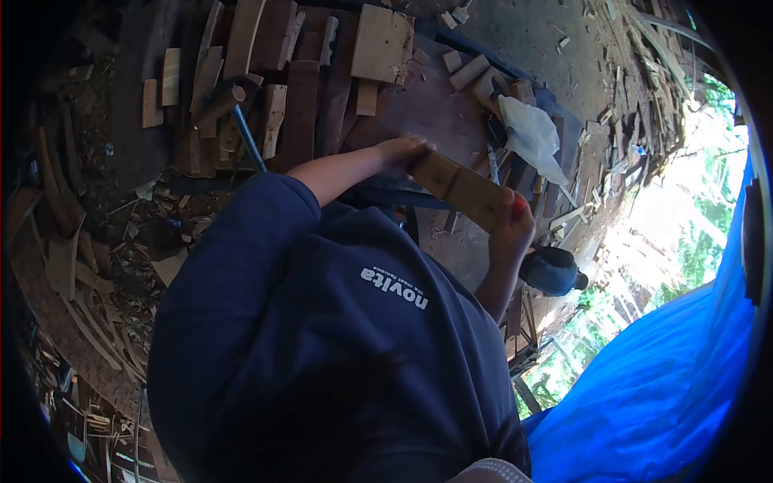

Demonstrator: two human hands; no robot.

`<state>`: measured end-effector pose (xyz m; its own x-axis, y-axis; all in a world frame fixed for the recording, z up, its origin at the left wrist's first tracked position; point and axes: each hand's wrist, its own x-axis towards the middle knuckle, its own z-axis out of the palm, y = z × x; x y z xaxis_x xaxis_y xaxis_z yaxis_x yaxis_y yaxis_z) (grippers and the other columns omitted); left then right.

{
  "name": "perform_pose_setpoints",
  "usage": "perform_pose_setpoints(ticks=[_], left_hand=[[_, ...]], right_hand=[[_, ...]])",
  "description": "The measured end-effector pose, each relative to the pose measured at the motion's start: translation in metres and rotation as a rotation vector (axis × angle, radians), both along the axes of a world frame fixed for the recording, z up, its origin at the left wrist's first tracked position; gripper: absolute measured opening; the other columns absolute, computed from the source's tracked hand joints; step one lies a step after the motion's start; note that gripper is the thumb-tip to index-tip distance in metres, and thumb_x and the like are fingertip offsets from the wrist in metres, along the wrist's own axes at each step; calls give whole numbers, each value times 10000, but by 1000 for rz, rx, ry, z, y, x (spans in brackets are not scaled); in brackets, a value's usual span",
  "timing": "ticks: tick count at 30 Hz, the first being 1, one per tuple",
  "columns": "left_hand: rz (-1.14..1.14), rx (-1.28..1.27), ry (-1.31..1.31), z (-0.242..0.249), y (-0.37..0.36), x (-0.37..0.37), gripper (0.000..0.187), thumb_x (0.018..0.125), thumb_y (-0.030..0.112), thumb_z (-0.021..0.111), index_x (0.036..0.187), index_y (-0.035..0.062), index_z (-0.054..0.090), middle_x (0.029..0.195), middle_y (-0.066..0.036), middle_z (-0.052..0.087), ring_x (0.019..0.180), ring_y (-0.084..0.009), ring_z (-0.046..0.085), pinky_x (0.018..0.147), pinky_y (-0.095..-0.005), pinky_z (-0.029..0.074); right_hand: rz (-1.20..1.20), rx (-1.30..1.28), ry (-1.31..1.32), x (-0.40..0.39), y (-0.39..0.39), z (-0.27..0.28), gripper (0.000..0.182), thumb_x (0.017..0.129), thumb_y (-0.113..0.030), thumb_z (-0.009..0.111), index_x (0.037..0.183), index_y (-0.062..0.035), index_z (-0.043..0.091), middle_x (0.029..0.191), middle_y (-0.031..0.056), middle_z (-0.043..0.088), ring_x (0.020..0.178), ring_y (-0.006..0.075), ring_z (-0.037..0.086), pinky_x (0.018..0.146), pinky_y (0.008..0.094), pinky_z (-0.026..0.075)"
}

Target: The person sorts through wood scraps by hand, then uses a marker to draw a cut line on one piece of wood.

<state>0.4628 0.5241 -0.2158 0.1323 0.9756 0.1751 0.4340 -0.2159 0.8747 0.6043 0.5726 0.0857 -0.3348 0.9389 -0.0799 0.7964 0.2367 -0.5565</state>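
A short, flat wooden board (459, 188) spans the space between my hands, slanting down to the right, with a darker line across its face. Closed on its upper left end is my left hand (401, 153). My right hand (513, 222) grips the lower right end, its fingers wrapped over the edge. Something small and red (518, 207) shows at the fingers of my right hand; what it is I cannot make out. Behind the board lies a brown work surface (407, 114).
Wooden planks (302, 109) and a wide block (382, 44) lie beyond my left hand. A whitish plastic bag (531, 138) sits past the board. A blue bar (248, 138) stands out at left. A dark rounded object (549, 271) and blue tarp (660, 362) are at right.
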Motion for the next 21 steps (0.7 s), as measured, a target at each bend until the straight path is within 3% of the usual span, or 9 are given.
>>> perform_pose_setpoints(ticks=[4, 6, 9, 11, 12, 14, 15, 17, 21], left_hand=[[85, -99, 176, 13, -20, 8, 914, 592, 214, 867, 1334, 142, 337, 1166, -176, 480, 1115, -392, 506, 958, -541, 402], [130, -137, 284, 27, -35, 13, 922, 611, 223, 859, 1356, 163, 318, 1169, -175, 469, 1108, -392, 507, 953, -569, 396], [260, -302, 410, 39, -35, 20, 921, 652, 243, 842, 1383, 196, 283, 1170, -173, 454, 1087, -396, 513, 950, -609, 392], [325, -595, 435, 41, -24, 23, 915, 683, 287, 836, 1405, 238, 276, 1198, -170, 467, 1120, -396, 503, 959, -675, 365], [302, -589, 447, 43, -17, 23, 915, 683, 287, 836, 1405, 238, 276, 1198, -170, 467, 1120, -396, 503, 959, -675, 365], [304, -824, 538, 50, -3, 25, 772, 779, 257, 751, 1402, 250, 295, 1209, -171, 469, 1128, -391, 503, 965, -668, 363], [290, -823, 551, 48, 0, 29, 772, 779, 257, 751, 1402, 250, 295, 1209, -171, 469, 1128, -391, 503, 965, -668, 363], [296, -913, 657, 42, 3, 33, 627, 884, 196, 614, 1421, 260, 296, 1225, -180, 467, 1144, -398, 492, 962, -682, 352], [228, -1051, 783, 39, -3, 40, 573, 931, 151, 510, 1443, 272, 285, 1260, -197, 450, 1170, -414, 474, 961, -711, 329]], right_hand=[[-189, -171, -19, 49, 23, -11, 434, 963, -408, 586, 994, 15, 678, 786, 79, 671, 681, 111, 610, 565, 250, 479], [-258, -208, -41, 73, 25, -25, 413, 971, -382, 573, 1082, 6, 665, 824, 70, 680, 661, 94, 610, 534, 241, 474], [-503, -338, 180, 100, 16, -50, 411, 974, -349, 575, 1211, -15, 595, 877, 68, 679, 650, 101, 610, 557, 240, 490], [-479, -339, 134, 118, 5, -75, 429, 977, -305, 575, 1306, -35, 521, 919, 73, 676, 682, 108, 628, 576, 242, 500], [-503, -340, 142, 125, 0, -87, 429, 977, -305, 575, 1306, -35, 521, 919, 73, 676, 682, 108, 628, 576, 242, 500], [-445, -407, 66, 137, -11, -110, 402, 993, -261, 533, 1341, -65, 493, 908, 95, 673, 697, 117, 647, 541, 241, 501], [-461, -413, 74, 141, -16, -119, 402, 993, -261, 533, 1341, -65, 493, 908, 95, 673, 697, 117, 647, 541, 241, 501], [-501, -573, 29, 148, -23, -139, 385, 985, -231, 545, 1332, -68, 506, 907, 98, 673, 702, 129, 652, 548, 248, 509], [-455, -630, -49, 154, -26, -170, 346, 968, -211, 566, 1268, -39, 555, 895, 114, 684, 702, 167, 673, 558, 295, 530]])
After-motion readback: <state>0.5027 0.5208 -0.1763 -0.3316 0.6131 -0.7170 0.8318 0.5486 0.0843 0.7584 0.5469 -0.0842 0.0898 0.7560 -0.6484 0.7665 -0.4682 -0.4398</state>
